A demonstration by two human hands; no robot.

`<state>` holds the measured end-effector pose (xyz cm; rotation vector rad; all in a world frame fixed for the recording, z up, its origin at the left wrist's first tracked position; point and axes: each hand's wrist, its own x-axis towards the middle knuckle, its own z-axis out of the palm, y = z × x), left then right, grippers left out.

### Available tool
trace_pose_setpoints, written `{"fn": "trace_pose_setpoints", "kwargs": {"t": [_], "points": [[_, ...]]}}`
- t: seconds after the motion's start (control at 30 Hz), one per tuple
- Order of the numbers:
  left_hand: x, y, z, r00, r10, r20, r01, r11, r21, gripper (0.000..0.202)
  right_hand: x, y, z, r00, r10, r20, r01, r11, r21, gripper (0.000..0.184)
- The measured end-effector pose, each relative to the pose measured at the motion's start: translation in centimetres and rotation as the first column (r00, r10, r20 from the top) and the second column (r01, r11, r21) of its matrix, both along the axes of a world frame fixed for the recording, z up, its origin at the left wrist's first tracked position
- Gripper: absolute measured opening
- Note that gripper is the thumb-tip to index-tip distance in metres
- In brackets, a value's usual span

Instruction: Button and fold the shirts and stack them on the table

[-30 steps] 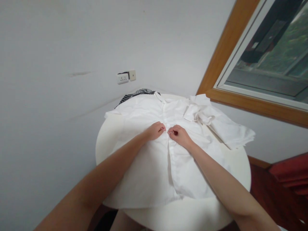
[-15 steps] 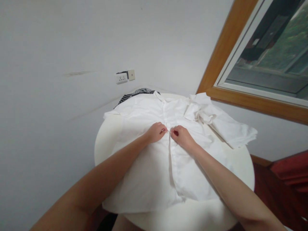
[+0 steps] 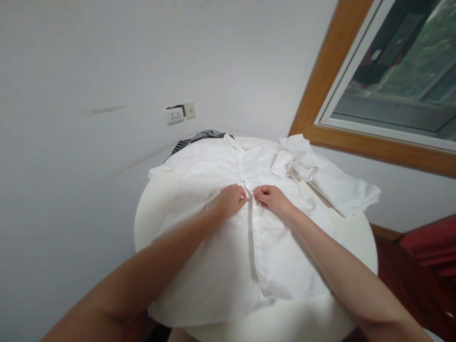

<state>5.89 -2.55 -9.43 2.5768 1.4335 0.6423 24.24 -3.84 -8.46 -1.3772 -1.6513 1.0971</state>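
A white shirt (image 3: 221, 266) lies spread front side up, its collar toward the wall. Its front edges meet near the collar and part in a narrow gap lower down. At mid-front, my left hand (image 3: 232, 199) pinches the left front edge between thumb and fingers. Just across the gap, my right hand (image 3: 270, 197) is closed on the right front edge. The fingertips of both hands are close together but apart. Any button between them is too small to make out.
The shirt rests on a round white table (image 3: 153, 209). More white cloth (image 3: 331, 185) lies bunched at the right, and dark striped fabric (image 3: 181, 146) shows at the far edge. Behind are a wall socket (image 3: 174, 115) and a wood-framed window (image 3: 317, 118). Red cloth (image 3: 427, 247) hangs at the right.
My fingertips have drawn slightly apart, and the gap in the shirt between them is wider. My left hand has shifted slightly down. The view has turned a little.
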Motion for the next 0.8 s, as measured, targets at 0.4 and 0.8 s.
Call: {"fn": "trace_pose_setpoints", "kwargs": {"t": [0.4,0.8], "points": [[-1.0,0.7,0.6,0.987,-0.002,0.16,0.039,0.972,-0.23,0.021,-1.6,-0.1,-1.5,0.951,-0.019,-0.31,-0.004,0.997,-0.076,0.022],[-1.3,1.3,0.6,0.963,0.033,0.268,0.068,0.93,-0.361,0.027,-1.9,-0.6,-0.6,0.918,-0.002,-0.396,-0.023,0.998,-0.059,0.028]]}}
